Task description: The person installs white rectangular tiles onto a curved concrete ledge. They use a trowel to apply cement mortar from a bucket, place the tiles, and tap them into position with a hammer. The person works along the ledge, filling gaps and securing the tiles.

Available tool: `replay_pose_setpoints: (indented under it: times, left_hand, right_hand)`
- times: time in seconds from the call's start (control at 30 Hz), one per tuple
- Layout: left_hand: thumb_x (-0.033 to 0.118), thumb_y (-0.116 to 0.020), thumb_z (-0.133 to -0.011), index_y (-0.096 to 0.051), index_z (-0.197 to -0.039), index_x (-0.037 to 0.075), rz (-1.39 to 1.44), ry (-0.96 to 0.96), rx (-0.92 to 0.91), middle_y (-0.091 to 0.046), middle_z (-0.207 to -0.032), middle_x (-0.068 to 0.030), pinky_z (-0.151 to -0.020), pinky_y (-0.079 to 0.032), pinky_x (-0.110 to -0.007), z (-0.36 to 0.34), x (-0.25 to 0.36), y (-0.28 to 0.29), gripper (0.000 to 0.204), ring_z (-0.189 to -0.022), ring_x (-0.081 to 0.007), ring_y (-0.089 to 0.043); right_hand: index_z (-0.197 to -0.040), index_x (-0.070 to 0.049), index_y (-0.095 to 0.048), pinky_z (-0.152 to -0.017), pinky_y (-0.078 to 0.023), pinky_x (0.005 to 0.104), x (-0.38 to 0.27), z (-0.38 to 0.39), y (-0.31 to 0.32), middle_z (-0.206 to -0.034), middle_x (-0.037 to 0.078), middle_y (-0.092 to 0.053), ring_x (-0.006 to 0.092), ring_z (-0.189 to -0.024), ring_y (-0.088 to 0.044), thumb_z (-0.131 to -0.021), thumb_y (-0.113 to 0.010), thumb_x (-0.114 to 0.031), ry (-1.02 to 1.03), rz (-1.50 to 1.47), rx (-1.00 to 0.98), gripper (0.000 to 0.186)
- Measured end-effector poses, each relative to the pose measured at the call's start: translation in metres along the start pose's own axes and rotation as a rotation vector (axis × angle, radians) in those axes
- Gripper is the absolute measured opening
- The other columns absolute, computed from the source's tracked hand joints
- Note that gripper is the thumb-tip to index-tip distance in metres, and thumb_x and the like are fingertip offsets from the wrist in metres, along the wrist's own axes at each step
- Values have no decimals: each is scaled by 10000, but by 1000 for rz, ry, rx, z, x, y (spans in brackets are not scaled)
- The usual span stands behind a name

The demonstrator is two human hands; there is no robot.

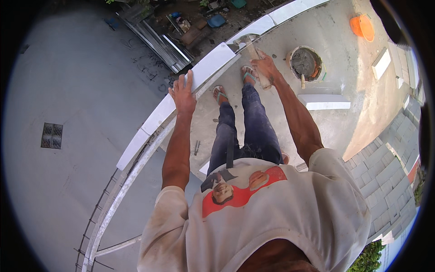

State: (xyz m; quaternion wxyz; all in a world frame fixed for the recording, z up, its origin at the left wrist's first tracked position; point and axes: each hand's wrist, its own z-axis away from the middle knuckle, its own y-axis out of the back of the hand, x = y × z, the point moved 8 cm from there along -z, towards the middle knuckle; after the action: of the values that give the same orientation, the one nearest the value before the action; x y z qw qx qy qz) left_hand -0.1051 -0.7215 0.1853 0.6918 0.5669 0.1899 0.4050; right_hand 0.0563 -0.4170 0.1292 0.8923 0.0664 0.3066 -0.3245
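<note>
the long block looks white and flat-topped.

The floor carries 2 buckets and white blocks.

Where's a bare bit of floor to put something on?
Bare floor lies between the mortar bucket and the orange bucket, and between the mortar bucket and the white block row. It's crowded by the feet, where the right hand holds a wooden-handled tool, and where a loose white block lies.

Building site, mortar, white blocks, apparently stacked grey blocks
</note>
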Motion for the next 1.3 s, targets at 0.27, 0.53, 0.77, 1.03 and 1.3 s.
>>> replay_pose_setpoints:
  times: [0.27,0.53,0.77,1.03,1.3]
  left_hand:
    - [-38,-779,-835,-312,-1682,356,-14,41,-16,-407,-1579,-48,-1213,-292,-710,3,-6,-4,1045,-1447,-328,-425]
    - [-55,-699,-879,-305,-1687,360,14,51,-2,-426,-1604,-65,-1228,-271,-702,3,-6,-2,991,-1463,-355,-425]
    - [-61,-669,-896,-318,-1686,364,34,71,-13,-436,-1612,-77,-1243,-247,-696,4,-7,-5,963,-1481,-375,-420]
    - [-73,-625,-912,-343,-1680,361,50,64,16,-455,-1605,-83,-1242,-247,-694,2,-6,-5,927,-1466,-376,-439]
    - [-67,-664,-875,-348,-1678,358,33,56,28,-457,-1596,-74,-1226,-268,-707,3,-9,-8,962,-1450,-354,-450]
  right_hand:
    - [-1432,-148,-505,-409,-476,367,4,2,-6,-791,60,-604,168,-506,-567,-990,-641,-66,-27,-14,-12,469]
    - [-1321,-101,-542,-413,-475,375,12,-16,1,-777,51,-581,180,-474,-554,-1001,-660,-102,1,0,21,342]
    - [-1421,-119,-527,-412,-476,373,2,-11,2,-778,54,-581,178,-482,-558,-991,-656,-83,-20,59,-39,450]
    - [-1497,-155,-497,-406,-472,357,1,1,-14,-797,52,-590,167,-477,-545,-1004,-664,-107,32,87,-54,523]
    - [-1552,-176,-464,-406,-471,350,0,8,-1,-770,44,-581,161,-486,-554,-1009,-669,-124,-93,88,-70,583]
